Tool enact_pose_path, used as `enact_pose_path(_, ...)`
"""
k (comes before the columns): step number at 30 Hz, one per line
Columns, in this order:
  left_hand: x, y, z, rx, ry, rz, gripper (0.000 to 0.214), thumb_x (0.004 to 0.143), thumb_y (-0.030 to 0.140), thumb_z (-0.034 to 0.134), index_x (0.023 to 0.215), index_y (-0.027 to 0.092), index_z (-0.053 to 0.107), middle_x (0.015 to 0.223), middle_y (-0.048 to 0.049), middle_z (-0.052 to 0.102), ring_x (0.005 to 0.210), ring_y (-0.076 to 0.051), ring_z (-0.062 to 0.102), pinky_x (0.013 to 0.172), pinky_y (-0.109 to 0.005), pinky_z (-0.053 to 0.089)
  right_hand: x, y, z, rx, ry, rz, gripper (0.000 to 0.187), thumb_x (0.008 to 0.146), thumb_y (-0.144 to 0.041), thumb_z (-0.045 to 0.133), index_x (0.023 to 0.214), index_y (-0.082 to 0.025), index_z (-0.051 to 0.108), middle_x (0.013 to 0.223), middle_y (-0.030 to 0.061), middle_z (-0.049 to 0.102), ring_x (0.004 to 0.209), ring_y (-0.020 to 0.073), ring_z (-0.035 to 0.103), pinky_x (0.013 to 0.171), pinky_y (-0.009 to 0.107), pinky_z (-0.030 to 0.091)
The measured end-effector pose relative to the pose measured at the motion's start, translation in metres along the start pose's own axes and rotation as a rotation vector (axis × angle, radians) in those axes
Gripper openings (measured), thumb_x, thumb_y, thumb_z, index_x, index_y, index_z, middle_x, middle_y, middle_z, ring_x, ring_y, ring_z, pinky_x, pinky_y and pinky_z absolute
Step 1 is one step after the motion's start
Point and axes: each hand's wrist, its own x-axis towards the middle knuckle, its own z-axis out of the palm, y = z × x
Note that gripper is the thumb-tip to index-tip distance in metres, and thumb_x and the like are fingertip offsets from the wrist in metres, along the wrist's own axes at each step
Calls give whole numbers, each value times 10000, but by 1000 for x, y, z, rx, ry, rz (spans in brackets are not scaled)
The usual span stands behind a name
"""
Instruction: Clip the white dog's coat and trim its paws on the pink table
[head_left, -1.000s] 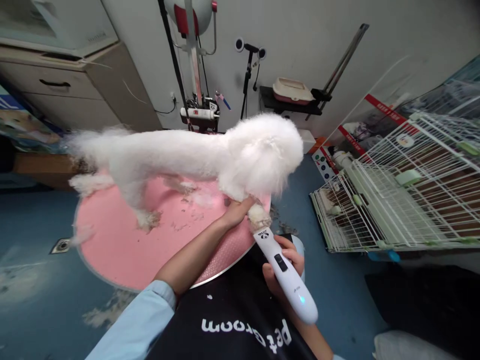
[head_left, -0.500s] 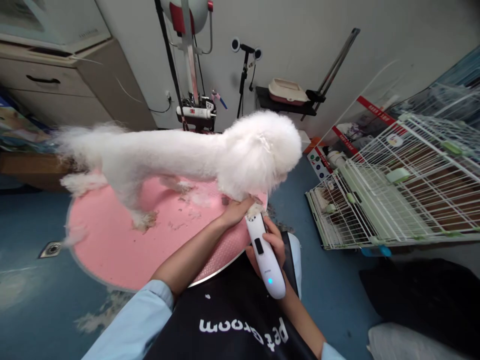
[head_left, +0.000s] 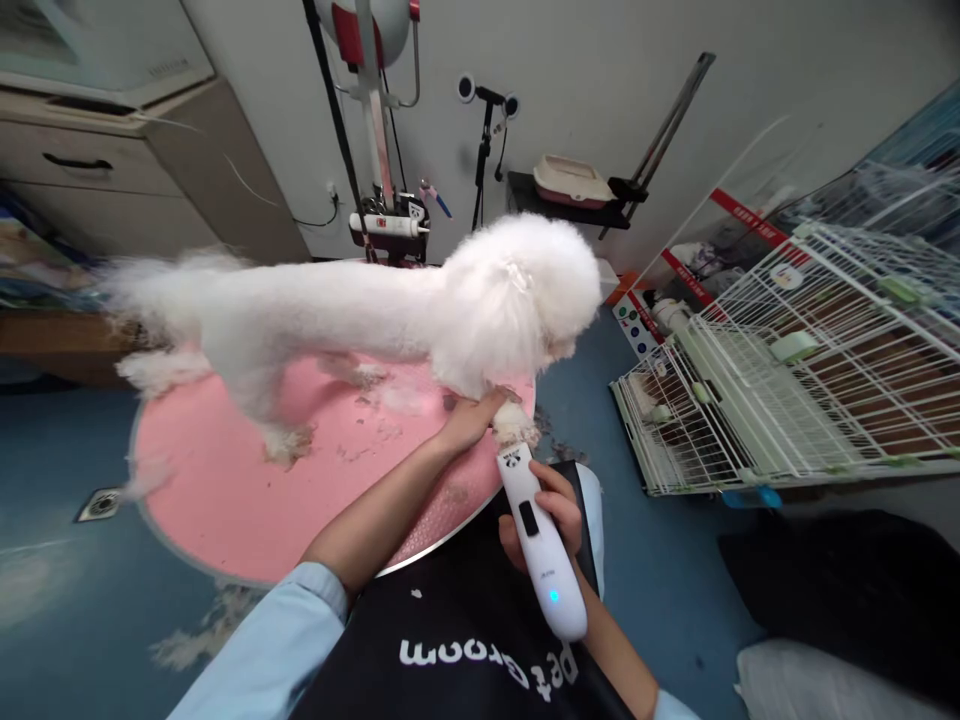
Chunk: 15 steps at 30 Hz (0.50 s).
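Note:
A fluffy white dog stands sideways on a round pink grooming table, its head to the right. My left hand is closed around one of its front legs, just under the long fur of the head. The dog's paw sticks out beyond my fingers, over the table's near right edge. In my right hand is a white hair clipper with a black switch and a lit blue light. The clipper's head end is at the paw's tip; whether the blade touches fur I cannot tell.
Fur clippings lie on the blue floor and on the table. A white wire cage stands at the right. Behind the dog are a grooming-tool holder and a tray on a black shelf. A cabinet is at the back left.
My right hand has drawn the clipper down and slightly right, so more of the paw shows. My left hand keeps its grip on the leg, nearly unmoved.

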Motion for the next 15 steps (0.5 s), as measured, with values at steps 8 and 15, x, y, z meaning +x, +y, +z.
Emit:
enact_pose_path(8, -5, 8, 7, -34, 84, -58, 360, 722, 482, 624, 725, 124, 665, 652, -28, 622, 600, -124, 542, 558, -227, 404, -2, -2, -1, -66, -91, -75, 478, 757, -215, 709, 1163, -232, 458, 1303, 130, 568, 1118, 255, 633, 809, 399, 596)
enact_pose_path(15, -9, 8, 12, 7, 157, -109, 400, 717, 532, 612, 614, 147, 576, 576, -21, 565, 554, -132, 511, 524, -247, 387, -10, 4, 2, -83, -15, -90, 503, 751, -222, 714, 1187, -253, 465, 1340, 105, 550, 1109, 244, 634, 763, 370, 612)
